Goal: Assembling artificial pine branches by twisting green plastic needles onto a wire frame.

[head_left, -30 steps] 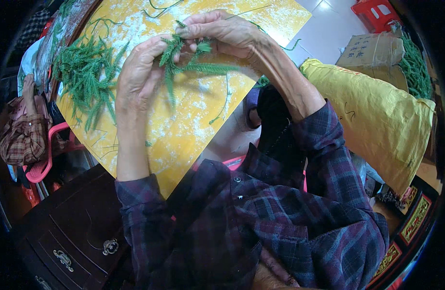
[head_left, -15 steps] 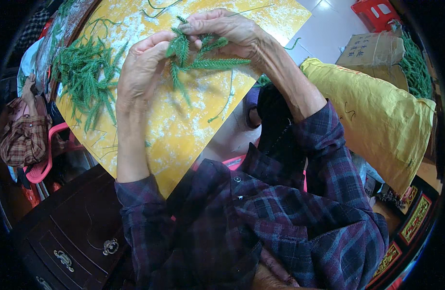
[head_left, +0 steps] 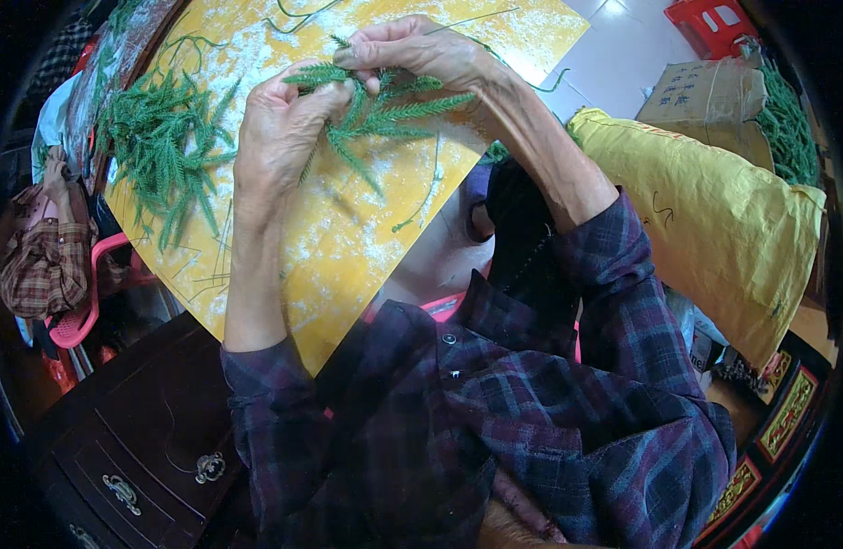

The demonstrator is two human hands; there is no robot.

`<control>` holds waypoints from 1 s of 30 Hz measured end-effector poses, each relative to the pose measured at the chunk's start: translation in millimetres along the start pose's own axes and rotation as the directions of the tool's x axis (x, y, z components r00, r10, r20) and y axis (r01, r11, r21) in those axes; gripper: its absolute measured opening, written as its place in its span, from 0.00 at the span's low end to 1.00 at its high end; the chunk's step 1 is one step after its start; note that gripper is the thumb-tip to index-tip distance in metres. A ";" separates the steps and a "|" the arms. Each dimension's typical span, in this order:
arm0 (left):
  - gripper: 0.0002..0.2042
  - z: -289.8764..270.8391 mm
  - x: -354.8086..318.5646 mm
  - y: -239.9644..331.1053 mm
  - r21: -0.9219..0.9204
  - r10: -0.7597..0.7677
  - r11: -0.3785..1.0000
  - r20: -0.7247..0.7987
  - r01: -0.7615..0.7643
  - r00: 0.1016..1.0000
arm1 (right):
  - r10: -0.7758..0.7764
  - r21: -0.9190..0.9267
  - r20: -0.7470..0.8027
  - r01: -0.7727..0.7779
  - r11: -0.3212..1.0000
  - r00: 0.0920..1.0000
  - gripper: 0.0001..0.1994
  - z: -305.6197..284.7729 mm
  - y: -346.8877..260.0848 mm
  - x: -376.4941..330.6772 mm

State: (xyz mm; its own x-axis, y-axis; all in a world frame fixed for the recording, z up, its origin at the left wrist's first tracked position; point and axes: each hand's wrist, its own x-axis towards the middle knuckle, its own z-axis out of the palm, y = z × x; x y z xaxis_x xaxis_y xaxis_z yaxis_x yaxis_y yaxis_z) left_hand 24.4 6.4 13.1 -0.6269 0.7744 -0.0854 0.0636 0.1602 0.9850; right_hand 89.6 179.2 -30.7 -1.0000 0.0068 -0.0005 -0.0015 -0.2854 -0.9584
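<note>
Both my hands hold one artificial pine sprig (head_left: 371, 126) above the yellow tabletop (head_left: 334, 252). My left hand (head_left: 279, 133) pinches its green needled branches between thumb and fingers. Closed at the sprig's top end, my right hand (head_left: 412, 50) grips it from the other side, and a thin green stem pokes out past the knuckles. Several branches fan out below and between the hands. To the left of my left hand lies a pile of similar green sprigs (head_left: 165, 146). White powdery patches cover the tabletop.
Thin green wires lie scattered on the table. At right stand a yellow sack (head_left: 705, 220), a cardboard box (head_left: 700, 96) and a red plastic stool (head_left: 709, 23). Dark drawers (head_left: 133, 439) are at lower left. Another person in a checked sleeve (head_left: 51, 265) is at far left.
The sprig has turned in my hands, its branches now spreading more to the right. My left hand has moved slightly right, its thumb over the branches. My right hand has barely shifted.
</note>
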 end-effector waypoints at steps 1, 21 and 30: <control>0.03 -3.8 1.8 -3.3 0.001 0.000 1.000 -0.004 0.000 1.000 | 0.000 0.000 0.004 0.000 1.000 1.000 0.08 1.4 -0.2 -0.3; 0.06 -19.1 9.4 -9.0 -0.674 -0.126 0.694 0.231 0.252 0.965 | -0.103 0.042 -0.030 0.104 0.994 0.994 0.08 11.5 -6.3 -2.9; 0.14 -12.1 11.8 -12.4 -0.608 -0.202 0.749 0.168 0.262 0.965 | -0.068 0.149 0.043 0.061 0.987 0.997 0.07 5.8 -3.7 -2.4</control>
State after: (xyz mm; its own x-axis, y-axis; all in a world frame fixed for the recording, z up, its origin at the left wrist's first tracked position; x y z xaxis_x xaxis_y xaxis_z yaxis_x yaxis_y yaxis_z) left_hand 6.8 6.2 1.7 -0.4876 0.8176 -0.3063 -0.5888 -0.0489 0.8068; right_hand 91.9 174.7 -25.5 -0.9969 -0.0145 0.0773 -0.0639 -0.4240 -0.9034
